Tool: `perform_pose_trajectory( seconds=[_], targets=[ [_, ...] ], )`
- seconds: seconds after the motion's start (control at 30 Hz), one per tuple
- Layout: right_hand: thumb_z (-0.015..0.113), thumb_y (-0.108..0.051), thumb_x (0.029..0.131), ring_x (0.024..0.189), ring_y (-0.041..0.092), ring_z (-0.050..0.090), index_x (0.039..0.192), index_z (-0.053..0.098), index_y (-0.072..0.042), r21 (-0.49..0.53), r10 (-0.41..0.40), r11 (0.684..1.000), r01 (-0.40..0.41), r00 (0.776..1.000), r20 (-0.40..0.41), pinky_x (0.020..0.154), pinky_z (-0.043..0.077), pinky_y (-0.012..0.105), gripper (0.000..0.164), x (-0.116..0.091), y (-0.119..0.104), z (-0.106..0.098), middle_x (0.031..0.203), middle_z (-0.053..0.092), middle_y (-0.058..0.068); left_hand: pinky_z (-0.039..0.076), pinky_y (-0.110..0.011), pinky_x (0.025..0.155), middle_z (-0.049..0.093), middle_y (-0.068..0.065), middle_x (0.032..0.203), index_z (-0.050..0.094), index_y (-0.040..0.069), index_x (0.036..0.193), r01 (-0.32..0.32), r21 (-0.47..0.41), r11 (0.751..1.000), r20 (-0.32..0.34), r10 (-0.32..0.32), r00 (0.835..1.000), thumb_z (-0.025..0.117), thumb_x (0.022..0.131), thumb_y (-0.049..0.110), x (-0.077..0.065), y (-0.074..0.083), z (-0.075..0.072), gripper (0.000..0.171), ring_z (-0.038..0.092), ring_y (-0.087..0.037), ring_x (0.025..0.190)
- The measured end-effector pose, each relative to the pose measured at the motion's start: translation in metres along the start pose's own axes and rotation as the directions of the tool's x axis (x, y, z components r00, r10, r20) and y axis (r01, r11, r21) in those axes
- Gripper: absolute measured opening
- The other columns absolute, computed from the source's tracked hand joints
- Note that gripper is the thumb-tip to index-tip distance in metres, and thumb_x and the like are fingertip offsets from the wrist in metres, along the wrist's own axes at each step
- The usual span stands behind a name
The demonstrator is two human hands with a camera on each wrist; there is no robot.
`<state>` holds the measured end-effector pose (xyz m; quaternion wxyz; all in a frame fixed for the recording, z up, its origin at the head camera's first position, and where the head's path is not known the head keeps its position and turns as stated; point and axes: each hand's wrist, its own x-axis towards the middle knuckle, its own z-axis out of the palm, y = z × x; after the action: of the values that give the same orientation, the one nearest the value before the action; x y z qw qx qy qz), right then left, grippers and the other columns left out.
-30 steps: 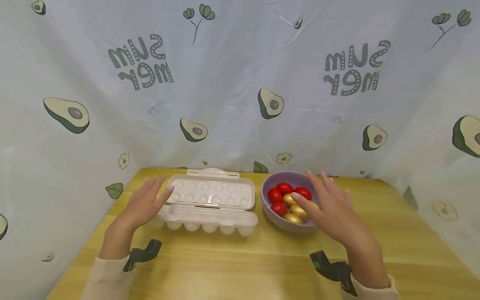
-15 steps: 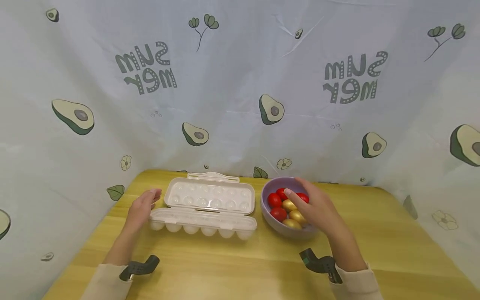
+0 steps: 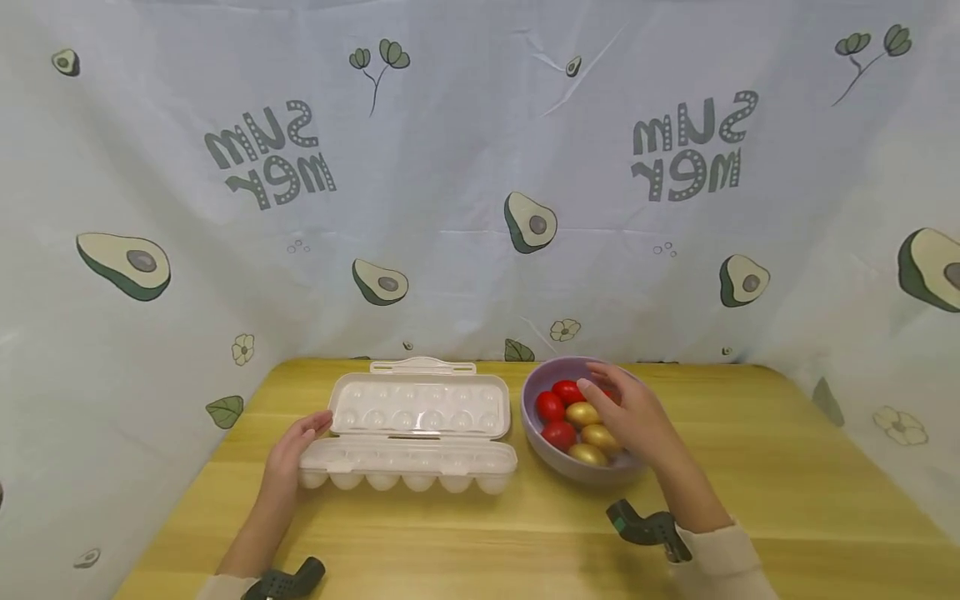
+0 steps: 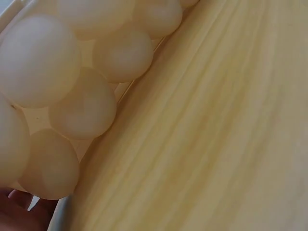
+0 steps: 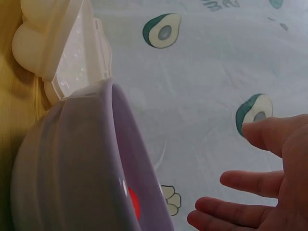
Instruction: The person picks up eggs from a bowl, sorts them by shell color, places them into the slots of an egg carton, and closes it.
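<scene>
A white plastic egg carton (image 3: pixel 408 454) lies with its lid (image 3: pixel 420 404) folded back, its rounded cups bulging underneath. My left hand (image 3: pixel 288 454) is at the carton's left end, fingers loosely extended by its edge; in the left wrist view, fingers (image 4: pixel 21 211) show just beyond the end cups. To the right stands a purple bowl (image 3: pixel 534 429) holding red eggs (image 3: pixel 558 436) and gold eggs (image 3: pixel 587 454). Over the bowl's right side hovers my right hand (image 3: pixel 633 412), fingers spread and holding nothing. It covers part of the eggs. The right wrist view shows these fingers apart above the bowl's rim (image 5: pixel 115 144).
Everything stands on a yellow wood-grain table (image 3: pixel 450 542). Behind and at the sides hangs a pale curtain (image 3: pixel 450 167) printed with avocados, right at the table's back edge. Carton and bowl stand side by side with a narrow gap between.
Both hands have come down from raised positions: the left to the carton's left end, the right to just over the bowl. Carton, bowl and eggs stay put, while the head view has shifted slightly.
</scene>
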<state>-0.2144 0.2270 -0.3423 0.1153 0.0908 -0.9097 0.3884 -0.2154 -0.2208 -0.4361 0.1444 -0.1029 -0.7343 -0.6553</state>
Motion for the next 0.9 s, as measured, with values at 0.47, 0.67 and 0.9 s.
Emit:
perform_pose_trajectory(
  seconds=[0.47,0.67,0.9],
  targets=[
    [0.048,-0.044,0.09,0.109,0.029,0.052,0.127,0.048,-0.011,0.008,-0.037,0.999,0.037,0.999,0.0,0.089,0.045,0.049,0.05,0.003,0.007,0.003,0.121,0.054,0.011,0.03,-0.006,0.09,0.056,-0.013,0.12,0.057,0.001,0.115,-0.015,0.215,0.976,-0.059,0.028,0.998,0.032,0.097,0.014,-0.012,-0.002,-0.001,0.034,0.045,-0.002,0.113],
    [0.047,-0.044,0.09,0.11,0.03,0.05,0.129,0.047,-0.012,0.005,-0.028,1.0,0.028,0.999,0.02,0.088,0.045,0.05,0.05,0.003,0.006,0.002,0.123,0.053,0.011,0.032,-0.006,0.091,0.057,-0.011,0.12,0.058,0.001,0.116,-0.017,0.275,0.961,-0.048,0.031,0.998,0.032,0.099,0.019,-0.016,-0.003,-0.005,0.036,0.046,0.0,0.113],
    [0.047,-0.044,0.09,0.109,0.03,0.051,0.127,0.048,-0.011,-0.016,-0.032,0.999,0.033,0.999,0.043,0.087,0.046,0.049,0.05,0.005,0.01,-0.001,0.122,0.053,0.012,0.031,-0.003,0.09,0.057,0.004,0.121,0.062,0.011,0.115,0.074,0.423,0.903,-0.096,-0.037,0.995,0.038,0.097,0.025,-0.021,-0.003,-0.001,0.033,0.045,-0.004,0.116]
  ],
)
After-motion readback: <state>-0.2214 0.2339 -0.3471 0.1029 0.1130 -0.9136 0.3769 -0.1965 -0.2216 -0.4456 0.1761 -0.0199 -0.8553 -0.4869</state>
